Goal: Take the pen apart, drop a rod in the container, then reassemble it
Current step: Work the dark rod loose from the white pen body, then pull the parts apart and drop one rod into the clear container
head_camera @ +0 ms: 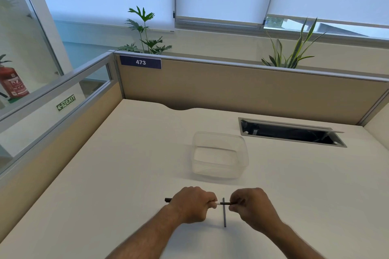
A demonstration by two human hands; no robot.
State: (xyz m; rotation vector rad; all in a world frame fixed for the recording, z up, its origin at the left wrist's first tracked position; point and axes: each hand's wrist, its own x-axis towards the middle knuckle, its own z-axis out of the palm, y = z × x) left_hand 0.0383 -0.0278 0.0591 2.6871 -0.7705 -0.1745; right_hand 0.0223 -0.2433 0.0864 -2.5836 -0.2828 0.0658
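Note:
My left hand (192, 204) is closed around a dark pen body (168, 200), whose end sticks out to the left of my fist. A white section (219, 203) shows between my two hands. My right hand (248, 206) pinches the pen's dark right end piece (228, 203). Both hands hover just above the desk, near its front. A thin dark rod (224, 215) lies on the desk below the pen, pointing toward me. A clear plastic container (219, 154) stands open behind my hands and looks empty.
The white desk (126, 174) is enclosed by beige partition walls (231, 86) at the back and left. An open cable slot (290, 132) is cut into the desk at the back right. Plants stand behind the partition.

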